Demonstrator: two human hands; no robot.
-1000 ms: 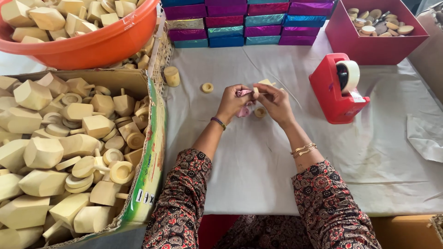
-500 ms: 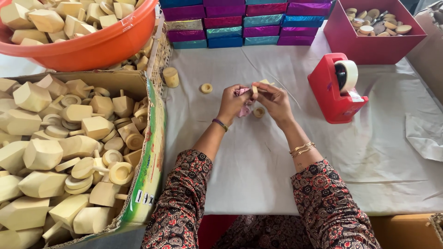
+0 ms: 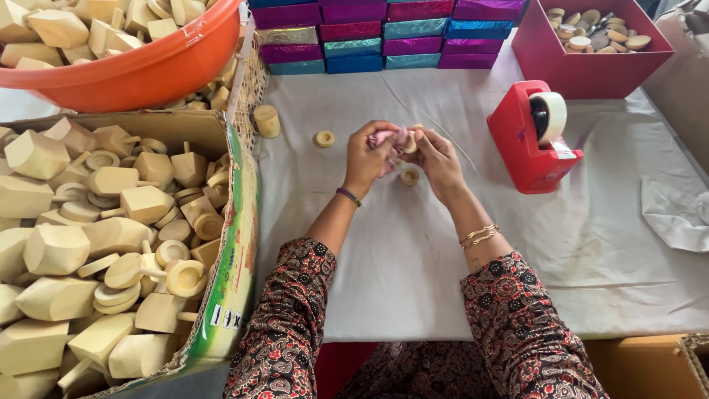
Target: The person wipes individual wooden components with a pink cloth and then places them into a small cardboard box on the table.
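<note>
My left hand and my right hand meet above the middle of the white-covered table. Together they grip a small pale wooden piece with a bit of pink cloth bunched against it in the left fingers. Just below the hands a small wooden ring lies on the cloth. Another ring and a short wooden cylinder sit to the left.
A cardboard box of pale wooden parts fills the left side, with an orange bowl of more above it. A red tape dispenser stands right. Shiny coloured boxes and a red box of wooden discs line the back.
Both hands stay in the same spot. The fingers have shifted slightly around the wooden piece and the pink cloth.
</note>
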